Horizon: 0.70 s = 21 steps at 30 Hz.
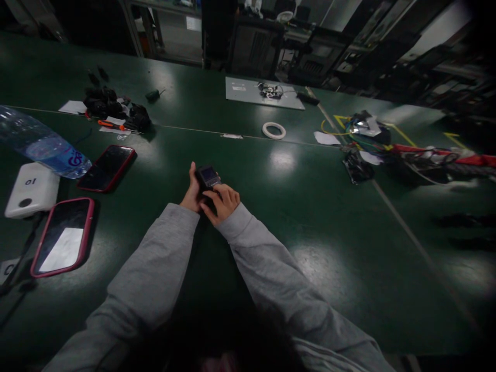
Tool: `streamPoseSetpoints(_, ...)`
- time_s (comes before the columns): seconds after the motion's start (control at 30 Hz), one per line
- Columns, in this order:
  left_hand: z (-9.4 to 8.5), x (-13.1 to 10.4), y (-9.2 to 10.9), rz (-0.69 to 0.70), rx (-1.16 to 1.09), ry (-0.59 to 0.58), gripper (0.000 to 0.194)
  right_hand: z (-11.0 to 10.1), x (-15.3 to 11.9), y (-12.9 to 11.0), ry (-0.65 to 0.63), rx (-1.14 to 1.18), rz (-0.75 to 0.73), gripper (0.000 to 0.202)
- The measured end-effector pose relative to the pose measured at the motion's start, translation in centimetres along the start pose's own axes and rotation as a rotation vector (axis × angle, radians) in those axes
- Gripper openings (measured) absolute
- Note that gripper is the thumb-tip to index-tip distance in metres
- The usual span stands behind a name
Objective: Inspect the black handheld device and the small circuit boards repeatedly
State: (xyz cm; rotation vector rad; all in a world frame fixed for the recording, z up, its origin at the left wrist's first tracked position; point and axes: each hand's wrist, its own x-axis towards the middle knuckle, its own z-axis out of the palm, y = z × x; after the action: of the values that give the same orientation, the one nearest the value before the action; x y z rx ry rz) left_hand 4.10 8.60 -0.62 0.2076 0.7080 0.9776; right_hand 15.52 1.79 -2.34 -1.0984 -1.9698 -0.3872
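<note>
A small black handheld device with a little screen [210, 175] is held just above the green table, in the middle of the head view. My left hand [190, 195] is closed around its left side, thumb pointing up along the edge. The curled fingers of my right hand [225, 203] grip the lower right of the device, below the screen. They cover its lower part, so what lies beneath the fingertips is hidden.
To the left lie two red-cased phones [90, 222] [106, 168], a white box [34, 190] and a plastic water bottle [46, 147]. Farther off are a white ring [274, 130], a grey board [244, 95], a screwdriver [153, 95] and black parts [103, 103]. Wires [364, 132] lie right.
</note>
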Motion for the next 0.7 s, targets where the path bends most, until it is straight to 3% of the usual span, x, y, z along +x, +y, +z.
streamPoseSetpoints(0.1,0.25,-0.14,-0.04,-0.009,0.028,0.007,0.074,0.19,-0.23,0.15,0.109,-0.018,0.059,0.035)
streamPoseSetpoints(0.23,0.21,-0.12,-0.1,0.004,0.067,0.006,0.075,0.33,-0.56,0.25,0.018,0.042,0.112,0.032)
streamPoseSetpoints(0.37,-0.1,0.01,-0.09,0.018,0.096,-0.009,0.076,0.57,-0.78,0.3,0.12,0.026,0.156,0.037)
streamPoseSetpoints(0.5,-0.25,0.15,-0.17,0.031,0.103,-0.031,0.076,0.53,-0.41,0.44,0.076,0.003,0.07,0.03)
streamPoseSetpoints(0.63,-0.18,0.12,-0.21,0.084,0.077,-0.004,0.068,0.24,-0.06,0.58,0.246,0.006,0.065,0.032)
streamPoseSetpoints(0.7,-0.21,0.09,-0.2,0.059,0.077,-0.014,0.067,0.28,-0.08,0.62,0.198,0.053,0.042,0.03)
